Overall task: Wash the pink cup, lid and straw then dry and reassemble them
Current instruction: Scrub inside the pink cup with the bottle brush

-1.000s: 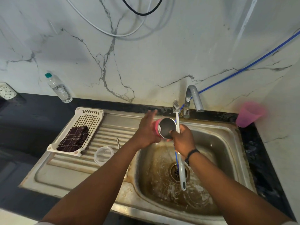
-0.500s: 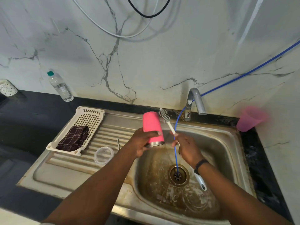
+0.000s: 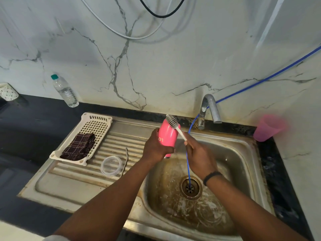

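My left hand (image 3: pixel 157 147) grips the pink cup (image 3: pixel 168 134) upside down over the sink basin (image 3: pixel 239 164), its mouth pointing down. My right hand (image 3: pixel 199 155) holds a white bottle brush (image 3: pixel 174 125) by its handle, and the bristle head lies against the cup's upturned base. The clear round lid (image 3: pixel 111 165) lies flat on the ribbed draining board. The thin metal straw (image 3: pixel 125 160) lies just to its right.
A white plastic basket (image 3: pixel 94 126) with a dark checked cloth (image 3: pixel 79 146) sits at the draining board's back left. A tap (image 3: pixel 209 108) with a blue hose (image 3: pixel 188 164) running into the drain stands behind the basin. A pink tumbler (image 3: pixel 267 127) and water bottle (image 3: pixel 64 91) stand on the counter.
The cup was turned from mouth-facing-me to upside down. The brush came out of the cup, and its head now rests on the cup's outside near the base.
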